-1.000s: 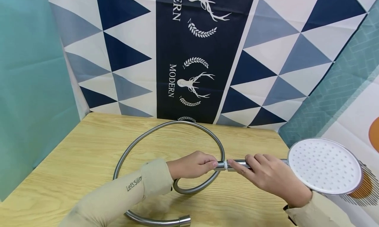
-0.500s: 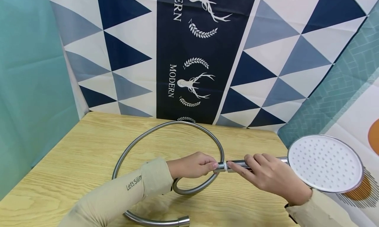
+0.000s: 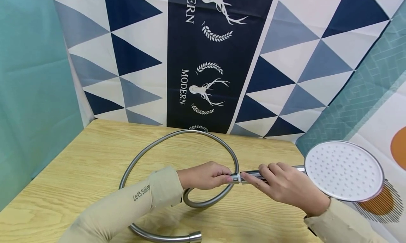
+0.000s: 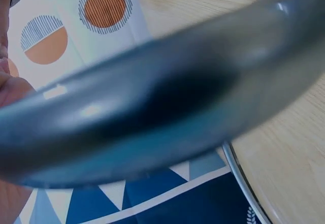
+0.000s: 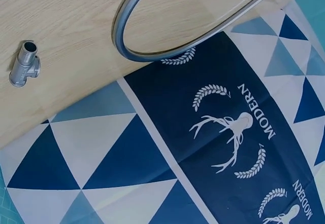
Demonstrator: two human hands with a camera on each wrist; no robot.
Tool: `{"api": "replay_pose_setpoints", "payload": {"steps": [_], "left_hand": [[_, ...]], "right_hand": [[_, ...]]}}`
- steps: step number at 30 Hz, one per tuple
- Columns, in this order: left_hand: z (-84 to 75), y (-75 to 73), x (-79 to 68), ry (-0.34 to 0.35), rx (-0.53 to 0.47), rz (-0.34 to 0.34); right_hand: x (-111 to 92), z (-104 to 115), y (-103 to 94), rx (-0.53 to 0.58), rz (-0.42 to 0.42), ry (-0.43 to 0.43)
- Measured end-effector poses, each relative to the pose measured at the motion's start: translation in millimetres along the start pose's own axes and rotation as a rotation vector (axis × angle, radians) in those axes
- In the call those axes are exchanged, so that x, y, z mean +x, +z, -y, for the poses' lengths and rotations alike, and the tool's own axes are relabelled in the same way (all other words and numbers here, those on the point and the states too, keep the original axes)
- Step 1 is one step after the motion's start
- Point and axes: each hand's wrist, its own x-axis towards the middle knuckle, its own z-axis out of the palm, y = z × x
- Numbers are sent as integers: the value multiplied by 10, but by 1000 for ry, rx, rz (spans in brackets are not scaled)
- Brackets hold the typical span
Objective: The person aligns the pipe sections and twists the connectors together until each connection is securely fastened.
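Note:
In the head view my left hand [image 3: 204,175] pinches the metal end fitting [image 3: 234,178] of a grey metal shower hose [image 3: 141,155]. Just to its right, my right hand [image 3: 287,186] grips the chrome handle of a shower head [image 3: 344,170], index finger stretched along the handle. A white ring shows where handle and hose fitting meet; whether they are screwed together I cannot tell. The shower head's round white face tilts up toward me. Close up and blurred, the hose [image 4: 152,97] crosses the left wrist view. The right wrist view leaves out the right hand.
On the wooden table [image 3: 95,158] the hose loops, its free end with a conical nut [image 3: 195,236] near the front edge. A small metal valve fitting [image 5: 24,66] stands on the table in the right wrist view. Patterned cloth [image 3: 203,60] hangs behind.
The shower head has turned a little about its handle, so its white face shows fuller, and has risen slightly. Both hands keep their hold with hardly any shift.

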Motion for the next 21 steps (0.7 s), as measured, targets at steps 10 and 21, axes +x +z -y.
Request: {"api": "replay_pose_setpoints", "payload": {"steps": [10, 21], "left_hand": [[4, 131, -81, 122, 20, -173], [-31, 131, -82, 99, 66, -220]], "right_hand": [[61, -17, -59, 38, 12, 6], [45, -6, -35, 57, 13, 20]]}}
